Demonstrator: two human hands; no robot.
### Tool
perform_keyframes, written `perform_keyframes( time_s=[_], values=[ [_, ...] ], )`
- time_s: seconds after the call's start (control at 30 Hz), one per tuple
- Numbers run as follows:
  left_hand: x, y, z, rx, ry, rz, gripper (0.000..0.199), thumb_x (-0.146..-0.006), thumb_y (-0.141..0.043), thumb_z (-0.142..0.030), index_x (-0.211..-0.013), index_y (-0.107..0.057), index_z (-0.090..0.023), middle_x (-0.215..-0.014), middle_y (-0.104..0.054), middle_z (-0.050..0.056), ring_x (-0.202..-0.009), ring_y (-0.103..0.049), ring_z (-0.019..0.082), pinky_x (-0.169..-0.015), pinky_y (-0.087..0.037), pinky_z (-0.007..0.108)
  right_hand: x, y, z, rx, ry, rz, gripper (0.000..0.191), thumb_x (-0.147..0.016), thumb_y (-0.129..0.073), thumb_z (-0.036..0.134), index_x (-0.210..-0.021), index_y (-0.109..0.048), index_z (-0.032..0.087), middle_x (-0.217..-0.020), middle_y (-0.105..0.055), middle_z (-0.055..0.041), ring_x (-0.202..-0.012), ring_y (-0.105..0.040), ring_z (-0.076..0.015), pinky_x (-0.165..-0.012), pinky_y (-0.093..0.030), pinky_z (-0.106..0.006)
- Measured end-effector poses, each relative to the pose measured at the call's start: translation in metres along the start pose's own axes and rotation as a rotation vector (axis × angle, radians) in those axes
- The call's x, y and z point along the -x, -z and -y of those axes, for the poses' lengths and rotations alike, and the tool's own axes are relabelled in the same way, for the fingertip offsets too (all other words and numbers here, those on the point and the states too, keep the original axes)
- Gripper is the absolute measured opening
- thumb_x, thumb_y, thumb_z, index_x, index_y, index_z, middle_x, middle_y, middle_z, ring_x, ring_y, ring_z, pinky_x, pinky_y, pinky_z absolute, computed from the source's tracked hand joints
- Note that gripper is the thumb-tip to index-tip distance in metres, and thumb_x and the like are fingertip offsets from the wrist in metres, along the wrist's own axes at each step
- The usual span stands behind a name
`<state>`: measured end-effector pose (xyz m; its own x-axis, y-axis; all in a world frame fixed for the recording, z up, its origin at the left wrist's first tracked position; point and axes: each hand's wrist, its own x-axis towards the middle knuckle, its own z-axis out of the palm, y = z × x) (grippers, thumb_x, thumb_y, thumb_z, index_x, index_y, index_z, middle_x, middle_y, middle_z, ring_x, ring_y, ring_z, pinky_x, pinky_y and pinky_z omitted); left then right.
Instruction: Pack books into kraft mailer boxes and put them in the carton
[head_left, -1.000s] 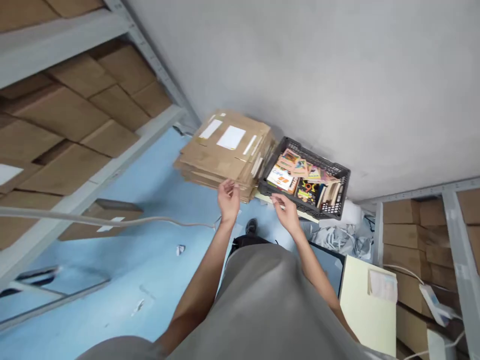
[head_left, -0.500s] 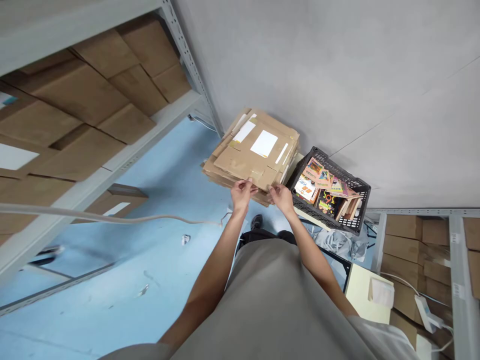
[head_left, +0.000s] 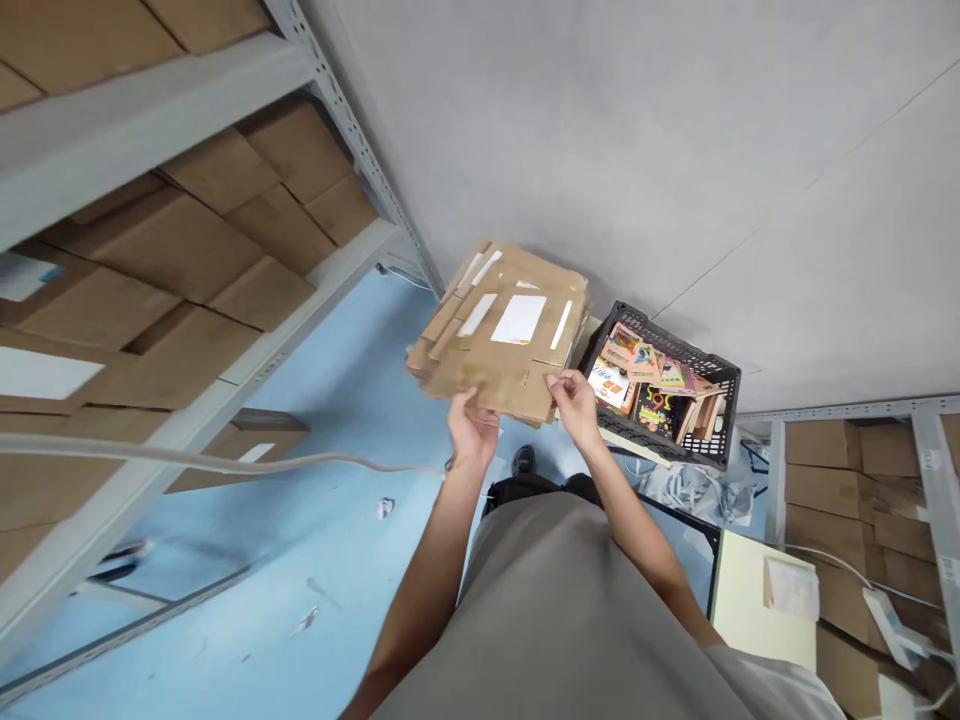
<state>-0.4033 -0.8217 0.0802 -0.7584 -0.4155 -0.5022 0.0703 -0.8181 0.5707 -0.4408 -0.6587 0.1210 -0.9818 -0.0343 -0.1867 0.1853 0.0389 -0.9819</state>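
Observation:
A flattened cardboard box (head_left: 514,365) with white labels lies on top of a stack of similar flattened boxes (head_left: 437,345). My left hand (head_left: 474,430) grips its near edge at the left, thumb above and fingers partly hidden beneath. At the near right corner, my right hand (head_left: 574,405) pinches the same piece between thumb and fingers. Close to the right of that hand stands a black plastic crate (head_left: 626,428) with colourful books (head_left: 652,405) inside.
Shelving (head_left: 330,262) packed with cardboard boxes rises on the left, with a grey wall (head_left: 600,130) behind the stack. A pale cable (head_left: 300,460) crosses the left side. Crumpled plastic (head_left: 686,490) lies below the crate; more boxes (head_left: 829,500) stand at right.
The top flattened box has been drawn slightly towards me in both hands, spreading the pieces at the left. My left hand sits lower and a little further left. The camera view has tilted upward.

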Motion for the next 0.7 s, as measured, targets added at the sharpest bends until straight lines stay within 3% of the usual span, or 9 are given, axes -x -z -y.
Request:
perform_keyframes(
  time_s=[0.1,0.23,0.37,0.47,0.6,0.7],
  values=[
    [0.005,-0.012,-0.001,0.035,0.067,-0.008,0.030,-0.077,-0.080,-0.037,-0.104,-0.079,-0.025,-0.116,-0.086,0.006,-0.119,-0.080,0.027,-0.098,-0.064,0.036,0.026,0.016,0.018,0.011,0.140,-0.062,0.050,-0.094,-0.076,0.073,-0.093,-0.058,0.027,-0.075,-0.059,0.0051,-0.069,-0.056,-0.0150,-0.067,-0.049,-0.028],
    [0.013,-0.042,0.024,-0.104,0.155,-0.006,0.023,-0.075,-0.083,-0.036,-0.094,-0.078,-0.024,-0.099,-0.085,0.003,-0.102,-0.081,0.024,-0.086,-0.063,0.032,0.065,0.063,0.019,0.029,0.133,-0.224,0.045,-0.099,-0.074,0.069,-0.096,-0.060,0.027,-0.080,-0.063,0.0028,-0.072,-0.058,-0.0163,-0.067,-0.050,-0.028],
    [0.028,-0.085,0.081,-0.271,0.296,0.136,0.028,-0.069,-0.088,-0.035,-0.092,-0.077,-0.022,-0.097,-0.085,0.002,-0.096,-0.079,0.022,-0.085,-0.061,0.031,0.114,0.121,-0.010,0.014,0.029,-0.497,0.045,-0.097,-0.078,0.068,-0.103,-0.063,0.026,-0.082,-0.069,0.0017,-0.070,-0.065,-0.0169,-0.064,-0.055,-0.029],
    [0.050,-0.119,0.134,-0.369,0.334,0.311,0.036,-0.064,-0.089,-0.036,-0.096,-0.080,-0.022,-0.101,-0.085,0.002,-0.097,-0.078,0.022,-0.086,-0.060,0.029,0.164,0.171,-0.035,0.025,-0.040,-0.765,0.051,-0.097,-0.077,0.066,-0.123,-0.065,0.024,-0.101,-0.079,-0.0053,-0.074,-0.075,-0.0195,-0.066,-0.060,-0.032],
    [0.101,-0.150,0.201,-0.528,0.309,0.509,0.032,-0.060,-0.090,-0.037,-0.087,-0.079,-0.022,-0.090,-0.083,-0.001,-0.088,-0.075,0.019,-0.080,-0.058,0.027,0.251,0.250,-0.049,0.219,-0.054,-1.241,0.056,-0.099,-0.070,0.067,-0.132,-0.065,0.022,-0.123,-0.080,-0.0151,-0.094,-0.080,-0.0252,-0.079,-0.064,-0.039],
    [0.153,-0.155,0.245,-0.669,0.368,0.685,0.033,-0.060,-0.090,-0.039,-0.086,-0.079,-0.022,-0.090,-0.083,0.000,-0.086,-0.077,0.021,-0.081,-0.059,0.029,0.324,0.306,-0.051,0.387,-0.068,-1.502,0.056,-0.101,-0.067,0.065,-0.134,-0.066,0.020,-0.134,-0.078,-0.0189,-0.107,-0.077,-0.0277,-0.088,-0.064,-0.042]
  ],
)
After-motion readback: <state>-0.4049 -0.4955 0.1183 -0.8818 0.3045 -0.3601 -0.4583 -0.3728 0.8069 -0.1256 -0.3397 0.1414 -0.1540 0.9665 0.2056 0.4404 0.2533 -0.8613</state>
